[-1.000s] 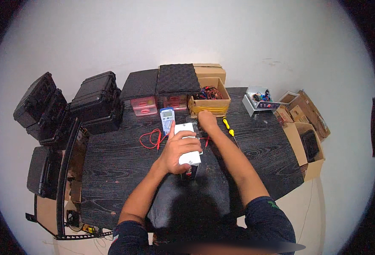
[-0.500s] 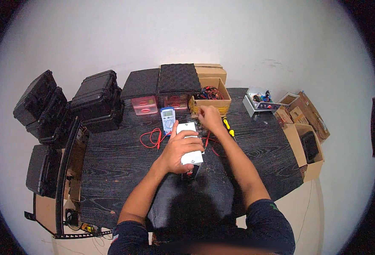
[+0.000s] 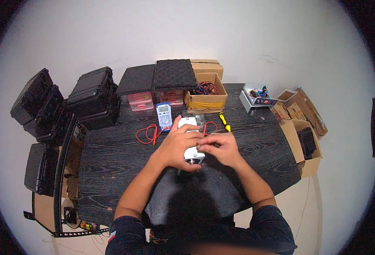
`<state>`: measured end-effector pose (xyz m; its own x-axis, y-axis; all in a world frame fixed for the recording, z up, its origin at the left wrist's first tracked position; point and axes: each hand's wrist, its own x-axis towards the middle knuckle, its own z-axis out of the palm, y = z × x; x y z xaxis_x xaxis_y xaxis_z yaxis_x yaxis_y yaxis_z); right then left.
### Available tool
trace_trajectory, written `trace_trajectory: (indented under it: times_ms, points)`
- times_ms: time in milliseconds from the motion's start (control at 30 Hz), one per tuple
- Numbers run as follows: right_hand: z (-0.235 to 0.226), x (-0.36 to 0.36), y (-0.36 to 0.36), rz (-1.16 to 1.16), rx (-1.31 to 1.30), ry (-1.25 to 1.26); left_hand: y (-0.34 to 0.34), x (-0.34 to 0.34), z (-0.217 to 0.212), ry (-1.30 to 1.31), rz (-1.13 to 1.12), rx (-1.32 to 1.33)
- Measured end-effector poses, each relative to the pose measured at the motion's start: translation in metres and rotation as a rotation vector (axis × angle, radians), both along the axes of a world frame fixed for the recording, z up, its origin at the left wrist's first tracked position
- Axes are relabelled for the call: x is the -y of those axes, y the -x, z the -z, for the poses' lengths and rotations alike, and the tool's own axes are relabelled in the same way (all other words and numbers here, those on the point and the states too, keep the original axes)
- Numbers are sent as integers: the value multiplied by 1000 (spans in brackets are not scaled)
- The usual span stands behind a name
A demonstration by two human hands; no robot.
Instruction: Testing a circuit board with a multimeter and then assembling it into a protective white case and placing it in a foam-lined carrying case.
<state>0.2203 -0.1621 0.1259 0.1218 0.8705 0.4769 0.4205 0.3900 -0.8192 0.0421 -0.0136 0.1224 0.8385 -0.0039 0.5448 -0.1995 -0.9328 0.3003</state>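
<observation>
A white metal box [image 3: 191,152] with screws on its top face stands on the dark table in front of me. My left hand [image 3: 173,146] is wrapped over it from the left, thumb at the near end and fingers across the top. At the box's right edge is my right hand [image 3: 223,148], its thumb and fingertips pinched together. Whatever lies between those fingertips is too small to make out. Just beyond the box sits a clear plastic tray [image 3: 194,114] of small parts, partly hidden. A blue and white multimeter [image 3: 165,114] lies behind my left hand, with red test leads [image 3: 154,138] beside it.
Yellow-handled screwdrivers [image 3: 222,120] lie right of the tray. Behind stand a cardboard box of cables [image 3: 204,102] and red-fronted drawers [image 3: 140,102] under black foam. An open electronics case [image 3: 259,101] is at the back right. Black hard cases [image 3: 91,97] stack on the left.
My right hand has come back from the small-parts tray to the right edge of the white box. My left hand still holds the box, which is now tilted slightly differently.
</observation>
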Motion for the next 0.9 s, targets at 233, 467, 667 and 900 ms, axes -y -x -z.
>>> trace_trajectory:
  times_ms: [233, 467, 667, 900]
  points:
    - [0, 11, 8, -34, 253, -169, -4, 5, -9, 3, 4, -24]
    - [11, 13, 16, 66, 176, -123, -12, 2, 2, 60, 46, 66]
    - [11, 10, 19, 60, 240, -192, -10, 2, 4, 76, 46, 86]
    - [9, 12, 18, 25, 266, -199, -11, 1, 5, 82, 42, 97]
